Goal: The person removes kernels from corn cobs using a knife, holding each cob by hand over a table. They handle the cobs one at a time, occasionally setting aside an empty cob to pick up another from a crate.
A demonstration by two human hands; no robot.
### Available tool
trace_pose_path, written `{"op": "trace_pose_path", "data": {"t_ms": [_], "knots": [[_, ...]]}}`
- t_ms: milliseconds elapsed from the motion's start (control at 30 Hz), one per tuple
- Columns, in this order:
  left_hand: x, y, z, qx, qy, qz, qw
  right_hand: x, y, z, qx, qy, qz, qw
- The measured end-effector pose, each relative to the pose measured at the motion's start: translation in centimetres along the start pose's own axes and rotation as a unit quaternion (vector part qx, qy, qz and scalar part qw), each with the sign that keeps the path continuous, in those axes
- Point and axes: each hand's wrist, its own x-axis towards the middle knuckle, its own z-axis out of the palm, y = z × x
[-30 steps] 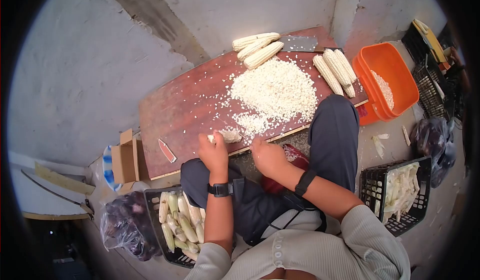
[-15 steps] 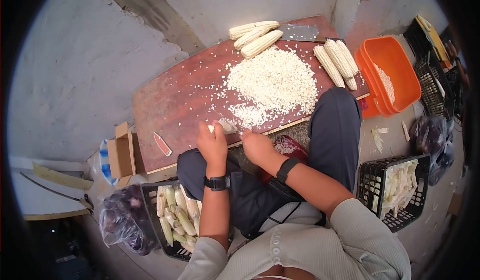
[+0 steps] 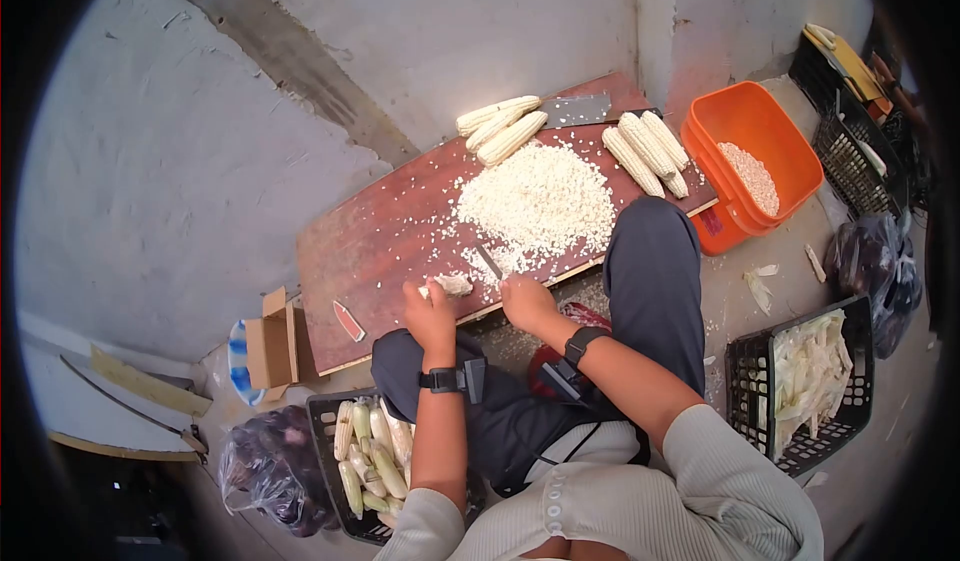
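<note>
In my left hand [image 3: 430, 313], fingers wrapped round it, is a partly stripped corn cob [image 3: 456, 284] at the near edge of the red-brown board [image 3: 365, 251]. My right hand [image 3: 527, 303] grips a knife, its blade [image 3: 488, 262] pointing up and left, apart from the cob. The fist hides the knife's handle. Just beyond both hands spreads a heap of loose white corn kernels [image 3: 540, 198]. Whole ears of corn [image 3: 510, 139] lie behind the heap on the left, and more ears [image 3: 636, 159] lie to its right.
A wide flat blade [image 3: 580, 110] rests at the board's far side. On the right stand an orange bucket [image 3: 702, 156] holding kernels and a black crate [image 3: 750, 401] of husks. At lower left are a crate [image 3: 325, 441] of corn, a cardboard box [image 3: 272, 353] and a dark plastic bag [image 3: 272, 471].
The head view has shifted, so the board sits lower. My right hand has turned and moved off the cob, bringing the knife blade into view. The cob stays in my left hand.
</note>
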Motion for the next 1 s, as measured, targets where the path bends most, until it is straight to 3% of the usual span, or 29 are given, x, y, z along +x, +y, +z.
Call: {"op": "trace_pose_path", "data": {"t_ms": [167,367,667,767,867,967,1000], "knots": [[0.1,-0.8,0.2,-0.014,0.006,-0.001,1.000,-2.7,-3.2,-3.3,-0.057,0.051,-0.104,0.992],[0.7,-0.8,0.2,-0.021,-0.018,-0.029,0.999,-3.4,-1.7,0.3,-0.127,-0.036,-0.083,0.988],[2.3,-0.9,0.5,-0.033,-0.061,-0.040,0.997,-0.5,-1.8,2.4,-0.148,-0.066,-0.071,0.984],[2.3,-1.2,0.4,-0.023,-0.064,-0.026,0.997,0.5,-2.4,2.2,-0.141,-0.055,-0.058,0.987],[1.8,-1.7,0.7,-0.006,-0.033,-0.004,0.999,2.6,-0.5,3.6,-0.066,0.028,-0.083,0.994],[0.9,-1.0,0.4,-0.015,-0.021,-0.017,1.000,2.9,0.1,1.7,0.105,-0.140,0.019,0.984],[0.6,-1.0,0.5,-0.013,-0.015,-0.011,1.000,2.3,-1.3,0.3,0.191,-0.186,0.141,0.953]]}}
